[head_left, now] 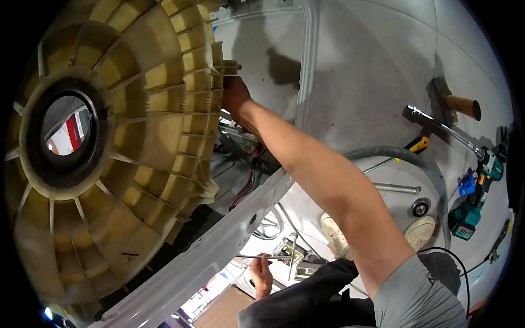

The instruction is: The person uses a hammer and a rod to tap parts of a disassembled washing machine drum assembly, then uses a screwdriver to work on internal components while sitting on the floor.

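A large yellowed plastic washing machine tub [164, 128] fills the left side, ribbed, with a dark ring around its centre hole. My right arm reaches up to its right rim. My right hand [236, 97] is in shadow against that rim, and its fingers are hidden behind the plastic. Below the white metal cabinet edge [219, 249], past my dark trouser leg, my left hand [262, 276] pinches a thin metal rod [249, 256] between thumb and fingers. Red and black wires [246, 183] run inside the cabinet, between the tub and my right forearm.
On the pale floor at right lie a wooden-handled hammer [462, 107], a teal cordless power tool [481, 188] with a long chrome extension [445, 128], a yellow-handled tool [419, 144], a metal tube [399, 188] and a round metal part [420, 207]. A grey corrugated hose [407, 157] curves past my shoes [420, 232].
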Tool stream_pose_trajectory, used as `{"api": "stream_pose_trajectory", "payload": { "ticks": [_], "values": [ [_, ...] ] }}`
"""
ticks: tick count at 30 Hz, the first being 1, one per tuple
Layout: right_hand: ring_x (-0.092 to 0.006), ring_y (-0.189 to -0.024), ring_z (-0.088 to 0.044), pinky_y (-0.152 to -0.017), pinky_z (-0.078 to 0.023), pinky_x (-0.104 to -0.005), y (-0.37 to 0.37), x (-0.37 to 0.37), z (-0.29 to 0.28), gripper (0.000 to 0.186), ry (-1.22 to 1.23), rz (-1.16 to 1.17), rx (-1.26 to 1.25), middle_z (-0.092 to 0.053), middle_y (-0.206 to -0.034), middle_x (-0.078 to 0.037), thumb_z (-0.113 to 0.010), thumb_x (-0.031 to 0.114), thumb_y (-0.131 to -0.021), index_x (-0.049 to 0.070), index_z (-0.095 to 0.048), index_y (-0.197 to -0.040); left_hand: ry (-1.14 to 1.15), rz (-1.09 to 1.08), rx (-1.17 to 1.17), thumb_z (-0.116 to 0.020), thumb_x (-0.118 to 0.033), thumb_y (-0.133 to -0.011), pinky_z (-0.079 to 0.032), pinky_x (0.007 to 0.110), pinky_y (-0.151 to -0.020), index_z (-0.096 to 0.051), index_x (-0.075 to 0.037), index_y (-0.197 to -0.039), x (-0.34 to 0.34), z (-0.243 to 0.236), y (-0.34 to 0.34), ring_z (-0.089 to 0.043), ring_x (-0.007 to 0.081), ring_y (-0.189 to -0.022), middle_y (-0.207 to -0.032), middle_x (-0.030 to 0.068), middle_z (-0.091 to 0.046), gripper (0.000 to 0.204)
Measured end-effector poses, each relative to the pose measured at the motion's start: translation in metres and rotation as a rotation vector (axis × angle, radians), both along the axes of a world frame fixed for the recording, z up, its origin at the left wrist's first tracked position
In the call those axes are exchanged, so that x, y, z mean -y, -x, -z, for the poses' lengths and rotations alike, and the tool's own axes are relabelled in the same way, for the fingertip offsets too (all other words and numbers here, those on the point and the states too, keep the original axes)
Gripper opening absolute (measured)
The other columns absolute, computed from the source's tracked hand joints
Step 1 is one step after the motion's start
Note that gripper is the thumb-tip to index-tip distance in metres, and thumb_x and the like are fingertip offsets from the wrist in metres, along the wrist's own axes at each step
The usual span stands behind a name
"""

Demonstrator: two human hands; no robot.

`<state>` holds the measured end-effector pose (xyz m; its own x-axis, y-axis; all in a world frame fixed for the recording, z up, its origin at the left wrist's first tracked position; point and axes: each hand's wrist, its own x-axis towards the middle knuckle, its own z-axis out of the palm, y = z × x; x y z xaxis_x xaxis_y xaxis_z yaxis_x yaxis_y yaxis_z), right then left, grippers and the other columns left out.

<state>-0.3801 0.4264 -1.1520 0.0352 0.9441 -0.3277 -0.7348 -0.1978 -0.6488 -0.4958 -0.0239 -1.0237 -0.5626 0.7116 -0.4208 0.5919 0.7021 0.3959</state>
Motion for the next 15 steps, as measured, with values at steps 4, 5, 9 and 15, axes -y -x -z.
{"api": "stream_pose_trajectory", "payload": {
  "ticks": [4,5,9,15],
  "values": [
    [-0.0210,-0.075,-0.064,-0.067,-0.048,-0.0324,-0.010,0.003,-0.008,0.021,0.022,-0.054,-0.041,-0.067,-0.085,-0.015,-0.065,0.016,-0.077,-0.002,-0.067,-0.088,0.029,0.013,-0.009,-0.050,-0.016,-0.093,-0.049,0.026,-0.061,-0.059,0.005,-0.091,0.001,0.000,0.007,-0.059,0.0125,-0.066,-0.078,0.0090,-0.063,0.023],
    [-0.0200,-0.074,-0.063,-0.067,-0.048,-0.0320,-0.012,0.002,-0.010,0.021,0.012,-0.061,-0.081,-0.067,-0.085,-0.015,-0.064,0.015,-0.078,-0.002,-0.067,-0.089,0.020,0.010,0.003,-0.050,-0.016,-0.093,-0.049,0.025,-0.061,-0.059,0.004,-0.091,0.000,0.000,0.007,-0.059,0.0126,-0.066,-0.078,0.0088,-0.063,0.023],
    [-0.0182,-0.066,-0.059,-0.060,-0.046,-0.0315,-0.022,0.011,-0.026,0.020,0.116,-0.108,-0.304,-0.066,-0.083,-0.012,-0.060,0.008,-0.081,-0.005,-0.064,-0.095,-0.008,-0.029,0.042,-0.049,-0.019,-0.094,-0.046,0.025,-0.062,-0.059,0.003,-0.089,-0.006,-0.001,0.001,-0.056,0.0112,-0.066,-0.077,0.0064,-0.062,0.025],
    [-0.0168,-0.063,-0.056,-0.055,-0.043,-0.0314,-0.027,0.015,-0.031,0.019,0.192,-0.139,-0.502,-0.064,-0.081,-0.011,-0.058,0.006,-0.082,-0.005,-0.062,-0.098,-0.022,-0.007,0.091,-0.049,-0.018,-0.094,-0.046,0.025,-0.062,-0.058,0.003,-0.092,-0.010,0.002,-0.007,-0.055,0.0110,-0.068,-0.080,0.0066,-0.061,0.024]
  ]
}}
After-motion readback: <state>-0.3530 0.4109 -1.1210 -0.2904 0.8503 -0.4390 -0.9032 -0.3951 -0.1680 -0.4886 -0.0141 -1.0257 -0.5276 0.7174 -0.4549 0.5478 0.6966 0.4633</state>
